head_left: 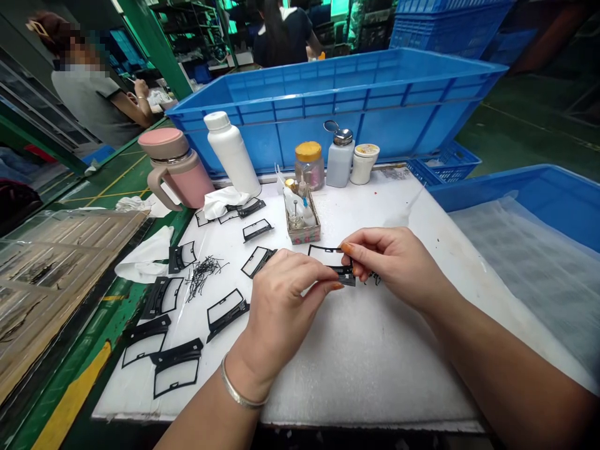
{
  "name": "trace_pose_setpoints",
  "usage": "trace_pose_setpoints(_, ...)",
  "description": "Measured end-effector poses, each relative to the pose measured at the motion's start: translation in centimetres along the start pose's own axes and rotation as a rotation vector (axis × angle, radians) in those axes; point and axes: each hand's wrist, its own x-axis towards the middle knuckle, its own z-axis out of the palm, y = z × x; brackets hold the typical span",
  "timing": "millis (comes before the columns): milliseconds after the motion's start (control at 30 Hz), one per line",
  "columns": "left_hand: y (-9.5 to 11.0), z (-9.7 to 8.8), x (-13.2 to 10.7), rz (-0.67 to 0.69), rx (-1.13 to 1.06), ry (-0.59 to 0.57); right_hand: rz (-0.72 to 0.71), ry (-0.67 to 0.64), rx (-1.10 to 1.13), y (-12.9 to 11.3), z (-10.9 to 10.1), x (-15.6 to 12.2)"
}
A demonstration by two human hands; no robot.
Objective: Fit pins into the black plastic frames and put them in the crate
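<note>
Head view, center: left hand [285, 306] and right hand [391, 262], fingertips nearly closed, pinch a black frame [347, 279] between them, presumably for steadiness; beyond, a small box [304, 239], likely placed within reach; upper center, a blue bin [290, 125].

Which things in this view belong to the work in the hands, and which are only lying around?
Probably for the job:
black frame, held by left hand and right hand
similar black frames
pile of thin black strips

Probably just lying about:
pink mug
white bottle
yellow-lidded jar
</note>
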Motion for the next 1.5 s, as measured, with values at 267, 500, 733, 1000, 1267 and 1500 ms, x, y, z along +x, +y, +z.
trace_pose_setpoints(267, 0.0, 0.4, -0.2, 0.027, 0.133, -0.052, 0.008, 0.012, -0.044, -0.4, 0.5, -0.2)
trace_pose_setpoints(500, 0.2, 0.5, -0.1, 0.015, 0.166, -0.106, 0.016, 0.005, -0.064, 0.0, 0.7, -0.4)
trace_pose_setpoints(733, 0.3, 0.3, -0.1, 0.019, 0.194, -0.11, -0.013, -0.01, -0.168, 0.4, 1.0, -0.9)
trace_pose_setpoints(1000, 0.2, 0.4, -0.1, 0.015, 0.204, -0.102, -0.014, -0.064, -0.123, 0.2, 1.2, -0.9)
trace_pose_setpoints(1267, 0.1, 0.4, 0.0, -0.015, 0.217, -0.052, -0.002, -0.061, -0.129, -0.2, 1.3, -0.9)
trace_pose_setpoints(1500, 0.0, 0.3, 0.0, -0.001, 0.223, -0.037, -0.001, -0.052, -0.144, -0.3, 1.3, -1.0)
